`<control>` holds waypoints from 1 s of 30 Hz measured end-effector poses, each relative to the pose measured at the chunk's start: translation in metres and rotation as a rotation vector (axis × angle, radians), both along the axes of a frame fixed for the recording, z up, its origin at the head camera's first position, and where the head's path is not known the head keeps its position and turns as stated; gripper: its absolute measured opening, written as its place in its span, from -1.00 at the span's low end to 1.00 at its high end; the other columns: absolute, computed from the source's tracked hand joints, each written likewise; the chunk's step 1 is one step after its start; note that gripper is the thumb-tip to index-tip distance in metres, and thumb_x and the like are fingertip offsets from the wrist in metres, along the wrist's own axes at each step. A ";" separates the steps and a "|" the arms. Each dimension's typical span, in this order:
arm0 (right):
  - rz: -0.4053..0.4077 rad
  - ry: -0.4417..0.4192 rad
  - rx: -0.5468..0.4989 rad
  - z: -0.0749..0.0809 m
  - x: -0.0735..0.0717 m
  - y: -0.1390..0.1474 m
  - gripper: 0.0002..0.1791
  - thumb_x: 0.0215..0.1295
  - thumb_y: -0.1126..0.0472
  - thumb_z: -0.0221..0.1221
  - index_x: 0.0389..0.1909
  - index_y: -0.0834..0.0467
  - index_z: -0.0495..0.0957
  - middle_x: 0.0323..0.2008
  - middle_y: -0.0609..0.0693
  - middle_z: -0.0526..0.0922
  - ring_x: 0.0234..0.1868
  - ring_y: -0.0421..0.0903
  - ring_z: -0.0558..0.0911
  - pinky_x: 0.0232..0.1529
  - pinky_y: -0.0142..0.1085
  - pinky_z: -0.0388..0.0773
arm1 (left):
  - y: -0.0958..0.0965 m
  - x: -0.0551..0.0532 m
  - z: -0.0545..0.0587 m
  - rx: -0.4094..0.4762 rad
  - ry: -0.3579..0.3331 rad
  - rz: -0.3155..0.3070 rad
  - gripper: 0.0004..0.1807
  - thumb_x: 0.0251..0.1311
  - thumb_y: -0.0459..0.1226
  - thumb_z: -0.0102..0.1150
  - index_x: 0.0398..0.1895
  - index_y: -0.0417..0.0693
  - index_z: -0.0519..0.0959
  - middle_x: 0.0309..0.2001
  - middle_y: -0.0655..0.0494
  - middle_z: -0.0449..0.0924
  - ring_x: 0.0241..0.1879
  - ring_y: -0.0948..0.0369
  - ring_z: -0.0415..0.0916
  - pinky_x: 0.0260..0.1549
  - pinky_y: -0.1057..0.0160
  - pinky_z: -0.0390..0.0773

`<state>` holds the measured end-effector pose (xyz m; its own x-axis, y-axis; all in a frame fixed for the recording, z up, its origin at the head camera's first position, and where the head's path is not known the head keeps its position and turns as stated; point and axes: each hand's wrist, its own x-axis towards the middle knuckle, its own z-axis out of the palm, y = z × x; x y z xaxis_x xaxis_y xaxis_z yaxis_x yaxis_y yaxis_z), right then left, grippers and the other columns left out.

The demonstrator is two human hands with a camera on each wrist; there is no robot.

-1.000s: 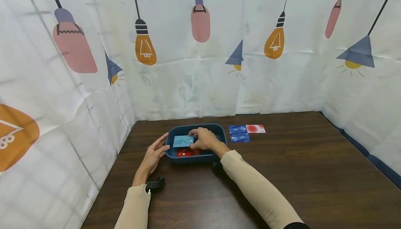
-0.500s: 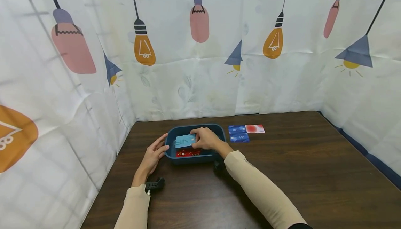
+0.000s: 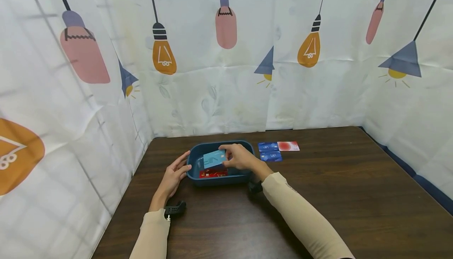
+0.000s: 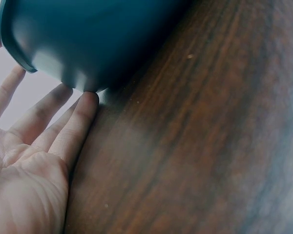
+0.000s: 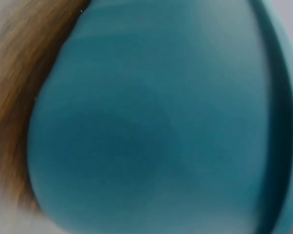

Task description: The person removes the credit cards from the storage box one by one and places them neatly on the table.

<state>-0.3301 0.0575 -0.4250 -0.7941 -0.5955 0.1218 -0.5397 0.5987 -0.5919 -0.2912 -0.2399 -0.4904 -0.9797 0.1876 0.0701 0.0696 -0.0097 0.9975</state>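
Note:
A blue plastic tub (image 3: 216,182) stands on the brown table near its far edge. My right hand (image 3: 243,159) is over it and pinches a light blue card (image 3: 213,159) at its right end, the card tilted above the tub's floor. Below it, inside the tub, lies a red card (image 3: 212,174) with lettering. My left hand (image 3: 173,178) touches the tub's left end, and in the left wrist view its fairly straight fingertips meet the outer wall. The right wrist view is filled by the tub's outer wall (image 5: 146,122), so the right hand's fingers are hidden there.
Right of the tub, two dark blue cards lie one behind the other, the far one (image 3: 267,147) and the near one (image 3: 271,156). A red and white card (image 3: 288,146) lies beside the far one. A patterned curtain (image 3: 212,105) hangs behind the brown table (image 3: 336,188).
The right hand has moved slightly right with the light blue card and tilted it a little. The left hand stays at the tub's left end.

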 end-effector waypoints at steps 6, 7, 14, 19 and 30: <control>0.021 0.023 -0.034 0.002 0.005 0.016 -0.37 0.36 0.22 0.31 0.42 0.20 0.41 -0.43 -0.11 0.55 -0.52 -0.24 0.37 -0.35 -0.39 0.41 | 0.001 0.000 -0.001 0.001 -0.012 0.009 -0.35 0.47 -0.28 0.14 0.58 0.09 0.24 0.53 -0.15 0.26 0.28 0.23 0.47 0.07 0.41 0.59; 0.020 0.023 -0.040 0.002 0.006 0.018 -0.37 0.36 0.22 0.31 0.42 0.20 0.41 -0.43 -0.11 0.55 -0.51 -0.24 0.37 -0.35 -0.39 0.41 | 0.001 0.000 -0.001 -0.003 -0.010 0.005 -0.34 0.48 -0.28 0.13 0.59 0.08 0.23 0.53 -0.16 0.25 0.29 0.22 0.46 0.07 0.42 0.59; 0.001 -0.029 -0.071 0.005 0.011 0.034 -0.37 0.38 0.22 0.30 0.43 0.19 0.40 -0.39 -0.08 0.52 -0.46 -0.20 0.41 -0.40 -0.40 0.40 | 0.002 -0.001 0.000 -0.014 -0.005 0.003 -0.34 0.47 -0.27 0.13 0.59 0.08 0.22 0.55 -0.14 0.22 0.41 0.03 0.33 0.08 0.41 0.57; 0.008 -0.032 -0.071 0.007 0.014 0.042 -0.37 0.40 0.20 0.29 0.44 0.18 0.39 -0.37 -0.09 0.51 -0.43 -0.18 0.43 -0.38 -0.41 0.40 | 0.002 0.000 0.001 -0.018 -0.002 -0.004 -0.34 0.49 -0.28 0.11 0.60 0.07 0.20 0.56 -0.14 0.20 0.42 0.01 0.31 0.09 0.41 0.56; 0.026 -0.039 -0.099 0.009 0.018 0.059 -0.37 0.41 0.19 0.28 0.45 0.19 0.36 -0.38 -0.09 0.48 -0.44 -0.19 0.40 -0.38 -0.40 0.37 | 0.000 -0.001 -0.001 -0.013 0.002 0.000 -0.33 0.48 -0.25 0.14 0.60 0.09 0.21 0.57 -0.14 0.19 0.41 0.06 0.32 0.07 0.42 0.57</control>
